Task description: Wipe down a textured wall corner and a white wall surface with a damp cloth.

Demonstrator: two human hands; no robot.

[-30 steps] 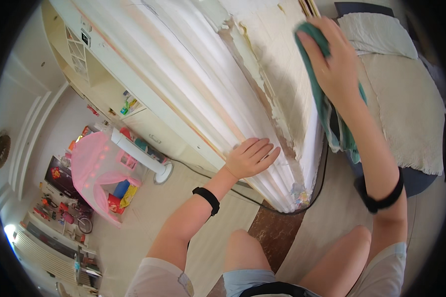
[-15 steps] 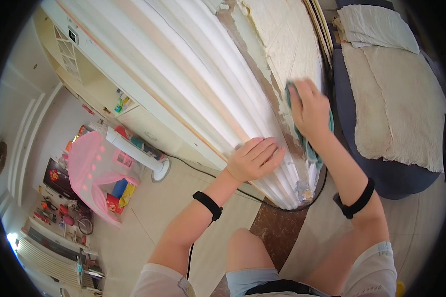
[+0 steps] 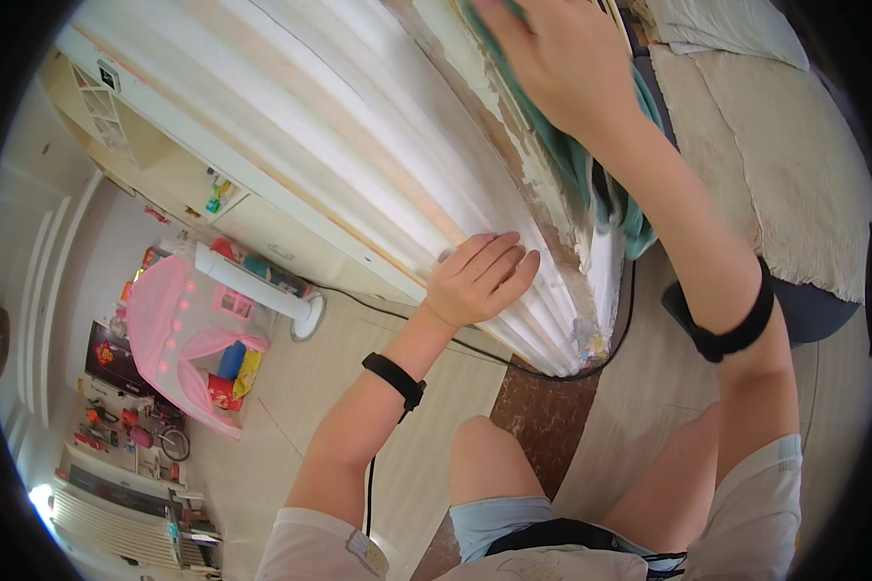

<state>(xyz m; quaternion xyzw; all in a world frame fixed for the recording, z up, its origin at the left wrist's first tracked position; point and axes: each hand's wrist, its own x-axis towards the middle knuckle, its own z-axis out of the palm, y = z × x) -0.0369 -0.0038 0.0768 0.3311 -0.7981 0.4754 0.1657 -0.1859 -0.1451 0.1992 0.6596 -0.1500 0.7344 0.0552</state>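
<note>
A white fluted panel (image 3: 349, 126) rises before me, with a strip of peeling paint and bare plaster (image 3: 552, 208) along its right side. My left hand (image 3: 482, 279) rests on the flutes, fingers stretched out and a little curved, holding nothing. Higher up and to the right, my right hand (image 3: 576, 73) presses a teal cloth (image 3: 567, 160) against the peeling face. Its fingertips are partly cut off by the top edge. The cloth's loose end hangs below the wrist, beside the panel's right edge. Black bands circle both forearms.
A black cable (image 3: 615, 339) curls round the panel's crumbling foot (image 3: 588, 339). To the right stands a dark blue sofa (image 3: 824, 315) with a beige cover (image 3: 736, 145). On the left are a pink play tent (image 3: 160, 305) and a white cylindrical appliance (image 3: 262, 290). A brown marbled strip (image 3: 538, 416) crosses the floor.
My right hand has slid up along the peeling strip with the cloth, and more cloth hangs down. My left hand stays on the flutes. The view has shifted slightly.
</note>
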